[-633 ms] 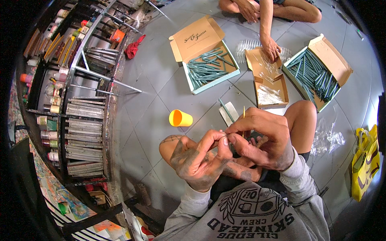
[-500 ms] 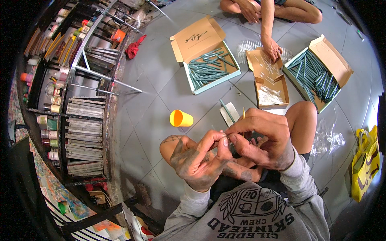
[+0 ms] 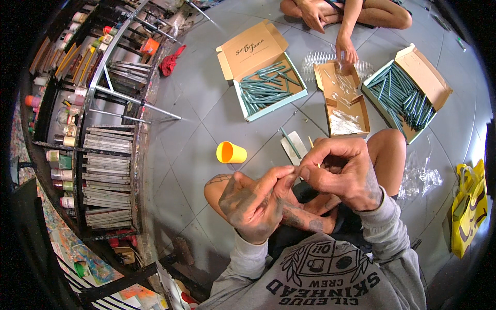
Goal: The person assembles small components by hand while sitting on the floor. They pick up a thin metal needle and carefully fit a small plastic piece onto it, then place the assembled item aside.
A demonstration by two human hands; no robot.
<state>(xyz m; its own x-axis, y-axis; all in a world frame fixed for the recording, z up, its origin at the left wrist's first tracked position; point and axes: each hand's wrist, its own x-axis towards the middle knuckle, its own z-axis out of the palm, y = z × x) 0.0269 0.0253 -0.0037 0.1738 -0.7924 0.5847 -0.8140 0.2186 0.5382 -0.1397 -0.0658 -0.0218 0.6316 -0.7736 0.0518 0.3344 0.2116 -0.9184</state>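
Hands, pair, bare: L hand (image 3: 258, 204) pinches w/ thumb and forefinger; R hand (image 3: 343, 175) pinches likewise, fingertips meeting the L's above the lap. Item btw. them: too small to tell. Thin yellow stick (image 3: 310, 141): held in R hand, tip jutting above the knuckles.

Changes: R hand is rolled over slightly, fingers more curled; stick leans further L than a moment ago. Pinch persists, so prob. a small regrip within the same fine fingerwork. Co-worker's hand (image 3: 346, 49) is drawn back to the far end of the small box, leaving more of its inside in view.

Containers, on tiled floor:
1. L carton (image 3: 258, 58), lid open: dark green sticks (image 3: 266, 88), loose, crisscrossed.
2. Small brown box (image 3: 347, 105), open: clear slivers (image 3: 345, 123), heaped at near end, a few strewn at far end.
3. R carton (image 3: 423, 77), lid open: more green sticks, packed denser (fuller than no. 1, by eye).
4. Orange-yellow cup (image 3: 237, 153), mouth toward L; upright or lying, can't tell; contents n/a.

Misc.: one green stick (image 3: 290, 142) across pale flat block (image 3: 300, 142), just beyond R hand.
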